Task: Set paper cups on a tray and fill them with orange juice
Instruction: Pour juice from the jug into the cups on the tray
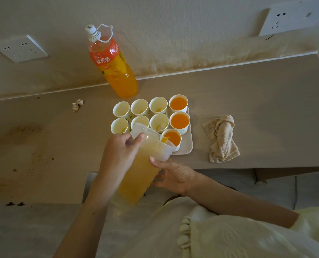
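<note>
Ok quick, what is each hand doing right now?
Left hand: closed, gripping the tilted juice pitcher near its rim.
Right hand: open, fingers fairly straight, steadying the pitcher's side.

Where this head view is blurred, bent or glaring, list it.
Head view: wide-angle distortion tilts the tall orange juice bottle and skews the beige countertop; the translucent plastic jug is slightly motion-smeared; the cream garment at the bottom is out of focus; light is soft, no hard glare.
</note>
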The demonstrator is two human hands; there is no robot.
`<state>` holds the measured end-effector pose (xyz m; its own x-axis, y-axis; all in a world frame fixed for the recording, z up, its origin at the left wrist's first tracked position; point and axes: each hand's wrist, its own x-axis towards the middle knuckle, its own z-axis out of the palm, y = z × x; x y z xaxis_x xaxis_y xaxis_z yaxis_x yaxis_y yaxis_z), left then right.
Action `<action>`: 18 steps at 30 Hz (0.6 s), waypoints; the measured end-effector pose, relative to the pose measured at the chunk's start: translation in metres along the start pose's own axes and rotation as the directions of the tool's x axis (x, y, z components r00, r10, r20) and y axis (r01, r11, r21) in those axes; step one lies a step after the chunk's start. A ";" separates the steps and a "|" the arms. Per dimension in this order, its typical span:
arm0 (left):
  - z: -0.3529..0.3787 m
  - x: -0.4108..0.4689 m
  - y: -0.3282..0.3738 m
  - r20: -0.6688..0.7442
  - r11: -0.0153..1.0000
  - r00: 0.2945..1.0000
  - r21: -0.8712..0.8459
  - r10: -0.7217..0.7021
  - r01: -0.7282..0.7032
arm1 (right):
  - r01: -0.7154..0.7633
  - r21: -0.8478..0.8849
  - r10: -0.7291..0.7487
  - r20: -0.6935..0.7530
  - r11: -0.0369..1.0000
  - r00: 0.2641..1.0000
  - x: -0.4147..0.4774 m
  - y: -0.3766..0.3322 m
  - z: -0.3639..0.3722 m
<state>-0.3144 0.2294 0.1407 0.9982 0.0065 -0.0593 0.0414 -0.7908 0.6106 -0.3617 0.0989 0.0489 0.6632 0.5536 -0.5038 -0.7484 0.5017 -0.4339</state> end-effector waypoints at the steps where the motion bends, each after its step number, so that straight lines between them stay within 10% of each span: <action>1: 0.000 0.000 0.001 0.001 1.000 1.000 0.001 -0.004 0.004 | 0.001 0.000 -0.001 0.001 1.000 1.000 0.000 0.000 0.000; 18: 0.001 0.003 -0.001 -0.011 1.000 1.000 -0.008 0.015 -0.015 | 0.007 0.015 -0.007 0.004 1.000 1.000 -0.001 -0.004 0.000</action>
<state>-0.3110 0.2294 0.1393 0.9991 0.0019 -0.0413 0.0271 -0.7860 0.6177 -0.3595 0.0959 0.0509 0.6685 0.5524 -0.4979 -0.7434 0.5156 -0.4260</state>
